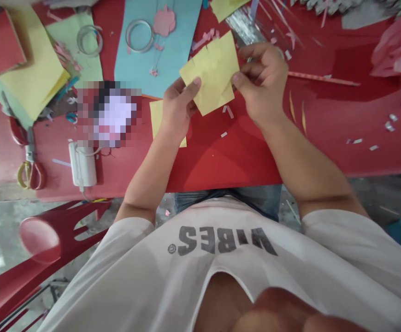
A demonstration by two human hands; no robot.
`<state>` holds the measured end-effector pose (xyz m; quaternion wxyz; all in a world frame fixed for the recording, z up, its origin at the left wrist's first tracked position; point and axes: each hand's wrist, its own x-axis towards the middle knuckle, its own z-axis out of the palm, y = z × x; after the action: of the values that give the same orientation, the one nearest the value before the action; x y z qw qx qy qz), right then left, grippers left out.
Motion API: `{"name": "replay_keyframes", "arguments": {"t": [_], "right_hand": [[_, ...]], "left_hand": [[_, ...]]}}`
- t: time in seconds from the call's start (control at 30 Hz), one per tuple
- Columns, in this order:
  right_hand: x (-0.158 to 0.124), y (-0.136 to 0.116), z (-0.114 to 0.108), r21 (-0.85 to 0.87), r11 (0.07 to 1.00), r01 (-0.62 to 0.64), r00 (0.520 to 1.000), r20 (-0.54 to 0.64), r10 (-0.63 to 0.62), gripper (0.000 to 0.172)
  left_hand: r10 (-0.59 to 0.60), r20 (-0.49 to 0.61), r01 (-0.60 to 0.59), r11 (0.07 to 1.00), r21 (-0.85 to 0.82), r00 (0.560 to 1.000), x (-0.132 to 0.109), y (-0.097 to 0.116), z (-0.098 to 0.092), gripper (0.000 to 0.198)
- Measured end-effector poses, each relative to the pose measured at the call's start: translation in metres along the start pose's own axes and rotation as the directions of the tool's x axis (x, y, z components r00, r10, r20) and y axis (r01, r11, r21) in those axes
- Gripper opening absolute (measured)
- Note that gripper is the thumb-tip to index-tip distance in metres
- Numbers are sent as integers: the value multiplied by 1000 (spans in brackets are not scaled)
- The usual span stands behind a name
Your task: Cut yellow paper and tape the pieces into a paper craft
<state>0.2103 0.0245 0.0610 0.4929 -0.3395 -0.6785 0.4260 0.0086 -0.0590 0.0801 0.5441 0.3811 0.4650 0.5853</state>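
Red worktop [221,161] under both hands. Left hand [178,110] and right hand [262,78] clamped on opposite edges of creased yellow paper [214,69], held above worktop. Blue sheet [152,60] just beyond paper; scissors [30,161] well left of paper.

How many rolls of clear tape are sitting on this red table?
2. One roll of clear tape lies on the pale green paper, the other on the blue paper. The pixelated patch on the red table could hide more.
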Motion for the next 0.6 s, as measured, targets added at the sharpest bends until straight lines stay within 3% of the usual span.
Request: {"name": "replay_keyframes", "arguments": {"t": [0.07,0.17,0.23,0.3,0.37,0.47,0.6], "right_hand": [[5,5,-9,-51,998,-46,998,42,48,44],[16,1,-35,-281,957,-65,994,66,87,13],[22,-5,-53,-619,785,-30,995,52,80,14],[26,-9,-64,-801,596,-61,991,23,132,24],[27,-11,-66,-855,516,-57,985,36,168,30],[27,-9,-62,-871,491,-12,983,80,166,31],[32,-4,-68,-858,510,-66,961,83,264,10]], "left_hand": [[-1,-19,4,985,170,1000,4,-9,-3,49],[176,-159,-115,937,329,971,15,-21,-17,53],[250,-197,-176,927,332,948,22,-24,-28,59],[273,-210,-205,934,293,939,25,-23,-35,61],[268,-240,-212,948,237,933,25,-18,-37,57],[236,-295,-192,967,170,926,21,-9,-31,48],[175,-319,-130,979,160,931,16,1,-21,50]]}}
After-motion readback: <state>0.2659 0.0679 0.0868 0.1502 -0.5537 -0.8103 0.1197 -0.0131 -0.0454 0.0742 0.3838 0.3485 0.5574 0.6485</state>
